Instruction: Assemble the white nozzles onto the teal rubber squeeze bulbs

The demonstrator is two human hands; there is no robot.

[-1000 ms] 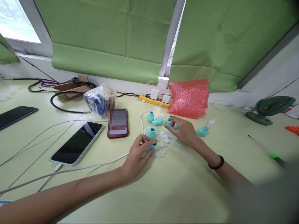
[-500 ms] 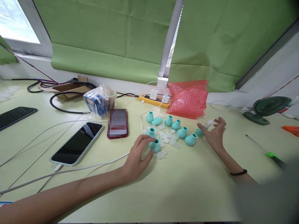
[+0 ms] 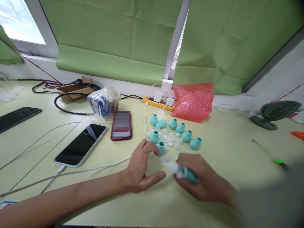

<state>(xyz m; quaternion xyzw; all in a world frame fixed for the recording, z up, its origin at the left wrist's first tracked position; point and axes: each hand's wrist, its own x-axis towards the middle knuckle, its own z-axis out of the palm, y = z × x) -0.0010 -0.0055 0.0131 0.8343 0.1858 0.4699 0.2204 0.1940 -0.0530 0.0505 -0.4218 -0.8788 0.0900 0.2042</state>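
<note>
My right hand (image 3: 201, 177), blurred by motion, is wrapped round a teal bulb syringe (image 3: 190, 175) whose whitish nozzle (image 3: 171, 166) points left. Close by, my left hand (image 3: 142, 167) rests over the table with thumb and fingers apart. Its curled index fingertip is at the side of a teal rubber bulb (image 3: 161, 146); whether it touches is hard to tell. Behind that stands another teal bulb (image 3: 154, 136). More teal bulbs (image 3: 196, 144) form a slanting row to the right. Among them lie clear plastic nozzles (image 3: 178, 144) and small white pieces (image 3: 169, 142).
Phones (image 3: 80, 145) and a red-cased phone (image 3: 121, 126) lie left, with white cables across the table. Behind are a bagged blue box (image 3: 101, 106), a yellow power strip (image 3: 158, 103) and pink bubble wrap (image 3: 193, 103). A green fan (image 3: 273, 114) and screwdriver (image 3: 280, 161) are right.
My right hand has brought the bulb syringe from the right end of the row to the near middle, beside my left hand. My left thumb has spread away from the nearest bulb.
</note>
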